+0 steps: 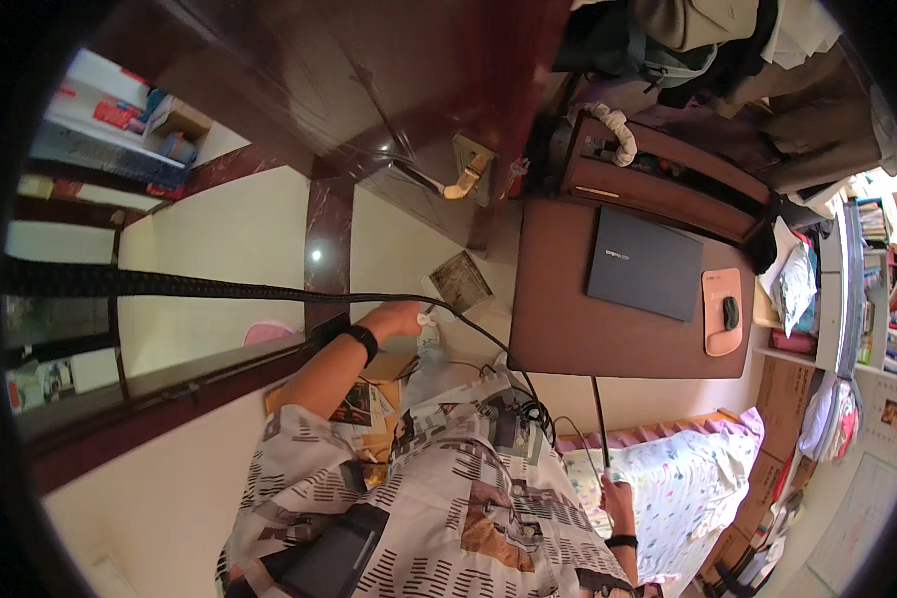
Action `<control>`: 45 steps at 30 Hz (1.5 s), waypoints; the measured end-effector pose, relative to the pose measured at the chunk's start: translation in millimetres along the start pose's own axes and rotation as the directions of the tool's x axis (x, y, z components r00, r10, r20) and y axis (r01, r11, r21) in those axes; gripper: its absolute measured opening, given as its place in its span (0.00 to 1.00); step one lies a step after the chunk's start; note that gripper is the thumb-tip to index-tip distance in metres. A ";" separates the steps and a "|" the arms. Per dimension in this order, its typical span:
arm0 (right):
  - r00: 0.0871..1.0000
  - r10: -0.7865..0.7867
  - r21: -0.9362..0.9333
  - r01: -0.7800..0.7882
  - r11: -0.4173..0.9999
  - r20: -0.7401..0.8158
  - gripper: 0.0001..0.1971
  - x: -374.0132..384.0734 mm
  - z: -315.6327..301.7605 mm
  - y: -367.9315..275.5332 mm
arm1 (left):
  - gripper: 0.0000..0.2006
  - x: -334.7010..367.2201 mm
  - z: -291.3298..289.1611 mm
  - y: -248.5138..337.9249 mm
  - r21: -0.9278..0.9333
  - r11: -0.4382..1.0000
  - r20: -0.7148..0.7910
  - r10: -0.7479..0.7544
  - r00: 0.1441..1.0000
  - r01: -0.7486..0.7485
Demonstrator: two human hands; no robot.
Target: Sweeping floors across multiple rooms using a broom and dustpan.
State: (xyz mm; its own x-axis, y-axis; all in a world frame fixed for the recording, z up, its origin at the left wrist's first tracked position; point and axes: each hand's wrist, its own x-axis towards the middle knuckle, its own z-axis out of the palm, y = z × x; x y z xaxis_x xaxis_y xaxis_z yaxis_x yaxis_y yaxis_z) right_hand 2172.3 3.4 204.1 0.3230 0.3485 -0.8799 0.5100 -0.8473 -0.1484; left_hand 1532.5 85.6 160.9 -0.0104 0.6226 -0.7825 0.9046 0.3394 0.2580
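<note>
My left hand [399, 318], with a black wristband behind it, reaches out at the middle of the view, beside the dark door frame. Its fingers are curled at a white-topped, pale bottle-like thing [428, 335], whose lower part is blurred. Low on the right, my right hand [617, 496] is wrapped round a thin dark rod [599, 419]. The rod rises from my fist to the near edge of a brown table [558, 309]; its far end is hidden there. A square, mottled brown object [459, 283] lies on the floor beyond my left hand.
A black cable [219, 287] crosses from the left toward my body. On the table lie a closed dark laptop [645, 264] and a mouse [731, 313] on a pink pad [711, 339]. A dark door with a handle [463, 179] stands ahead; a bed [683, 478] is right.
</note>
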 end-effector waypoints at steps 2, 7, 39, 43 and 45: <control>0.999 0.041 -0.043 -0.042 0.998 -0.019 0.18 -49.0 1.6 -19.1 | 0.14 -16.9 -25.3 2.7 0.005 1.000 0.193 0.009 0.981 -0.011; 0.985 0.158 -0.104 -0.165 0.981 -0.068 0.19 -131.7 34.1 -46.7 | 0.14 -39.4 -32.5 -51.1 -0.013 1.000 0.156 0.029 0.987 -0.027; 0.878 -0.317 -0.129 0.383 0.915 0.359 0.18 -77.1 203.6 -114.7 | 0.34 -148.4 -209.2 111.9 0.461 0.878 -0.718 0.284 0.635 0.129; 0.872 -0.318 -0.046 0.359 0.932 0.372 0.20 -67.4 222.0 -125.2 | 0.31 -109.7 -214.4 95.4 0.337 0.941 -0.612 0.192 0.767 0.033; 0.891 -0.305 0.061 0.302 0.951 0.336 0.20 -67.1 227.7 -129.3 | 0.31 -108.0 -212.2 88.8 0.325 0.945 -0.591 0.163 0.790 0.047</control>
State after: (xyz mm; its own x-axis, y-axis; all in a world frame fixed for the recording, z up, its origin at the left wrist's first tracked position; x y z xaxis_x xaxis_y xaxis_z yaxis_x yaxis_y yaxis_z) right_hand 1903.2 -1.6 179.5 -0.1349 0.4342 -0.8906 0.5340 -0.7253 -0.4345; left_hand 1523.5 198.1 388.6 -0.1123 0.9639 -0.2413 0.9924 0.1213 0.0227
